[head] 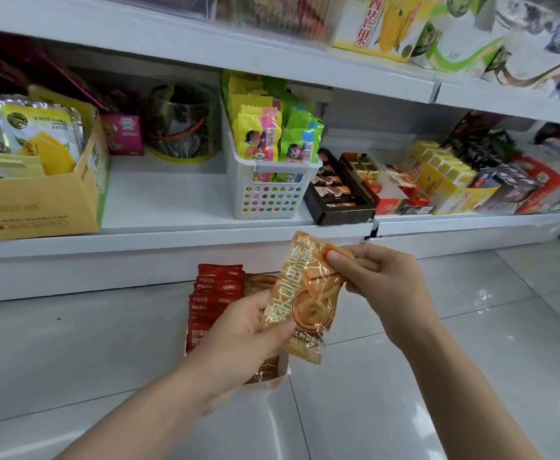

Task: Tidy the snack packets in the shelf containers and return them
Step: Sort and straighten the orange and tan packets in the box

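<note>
An orange snack packet [305, 297], glossy with gold lettering, is held at lower centre of the frame, pinched by the left hand [245, 330] at its lower edge and the right hand [381, 280] at its upper corner. Below, a white container [280, 373] of red packets [213, 293] rests on open floor tiles [89, 343].

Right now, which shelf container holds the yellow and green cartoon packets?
The white perforated plastic basket mid-shelf; the yellow cardboard box at left holds mango pouches, the black tray wrapped sweets.
</note>
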